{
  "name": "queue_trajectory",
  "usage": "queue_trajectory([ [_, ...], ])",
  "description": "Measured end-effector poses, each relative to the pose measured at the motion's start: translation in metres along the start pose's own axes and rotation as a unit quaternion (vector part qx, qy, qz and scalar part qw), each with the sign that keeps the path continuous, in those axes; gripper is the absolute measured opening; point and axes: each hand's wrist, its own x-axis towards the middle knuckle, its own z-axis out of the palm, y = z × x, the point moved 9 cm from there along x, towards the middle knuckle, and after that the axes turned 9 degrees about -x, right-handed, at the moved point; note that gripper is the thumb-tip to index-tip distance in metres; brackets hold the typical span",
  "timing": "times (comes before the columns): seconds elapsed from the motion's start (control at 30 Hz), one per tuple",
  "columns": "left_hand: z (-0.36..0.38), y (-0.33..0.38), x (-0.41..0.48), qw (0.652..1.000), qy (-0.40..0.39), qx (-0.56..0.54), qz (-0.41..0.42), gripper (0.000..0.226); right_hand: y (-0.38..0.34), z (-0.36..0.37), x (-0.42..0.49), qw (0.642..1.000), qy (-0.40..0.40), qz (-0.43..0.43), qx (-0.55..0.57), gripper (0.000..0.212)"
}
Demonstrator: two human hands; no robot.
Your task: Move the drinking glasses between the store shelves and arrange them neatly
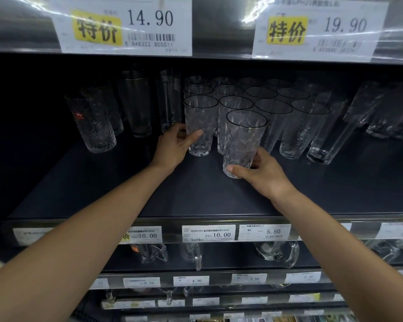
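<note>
At the dark store shelf [102,194], two hands [175,147] [263,173] grip patterned glasses [200,122] [242,140].

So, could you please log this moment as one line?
left hand: grips front-row glass | right hand: grips forward glass near its base | both upright

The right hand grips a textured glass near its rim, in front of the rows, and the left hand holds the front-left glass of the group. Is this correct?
Not quite. The head view shows the right hand gripping the textured glass near its base, not its rim. The rest holds: the left hand holds the front-left glass.
</note>
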Motion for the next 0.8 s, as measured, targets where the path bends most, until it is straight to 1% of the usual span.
queue_trajectory([
  [0.33, 0.001, -0.002, 0.0, 1.0, -0.003, 0.003, -0.007, 0.042, -0.001, 0.0, -0.002, 1.0, -0.006, 0.004, 0.002, 0.065],
  [0.5, 0.0, 0.002, -0.004, 1.0, -0.007, 0.01, -0.012, 0.043, 0.002, 0.001, -0.002, 1.0, -0.02, 0.021, -0.002, 0.064],
  [0.57, -0.001, 0.003, -0.006, 1.0, -0.012, 0.01, -0.021, 0.044, 0.004, 0.001, -0.002, 0.999, -0.028, 0.028, -0.008, 0.07],
  [0.63, -0.001, 0.003, -0.008, 0.999, -0.02, 0.008, -0.035, 0.047, 0.004, 0.001, -0.003, 0.999, -0.036, 0.04, -0.008, 0.082],
  [0.7, -0.001, 0.001, -0.01, 0.998, -0.034, 0.011, -0.052, 0.055, 0.003, 0.001, -0.005, 0.998, -0.041, 0.054, -0.003, 0.098],
  [0.73, -0.001, 0.0, -0.012, 0.997, -0.041, 0.013, -0.06, 0.061, 0.0, 0.0, -0.007, 0.997, -0.044, 0.059, 0.004, 0.101],
  [0.77, -0.002, -0.002, -0.014, 0.996, -0.047, 0.013, -0.071, 0.066, -0.001, 0.0, -0.009, 0.997, -0.048, 0.063, 0.009, 0.1],
  [0.8, -0.004, -0.003, -0.017, 0.995, -0.051, 0.01, -0.084, 0.07, -0.002, 0.001, -0.012, 0.996, -0.053, 0.066, 0.013, 0.091],
])
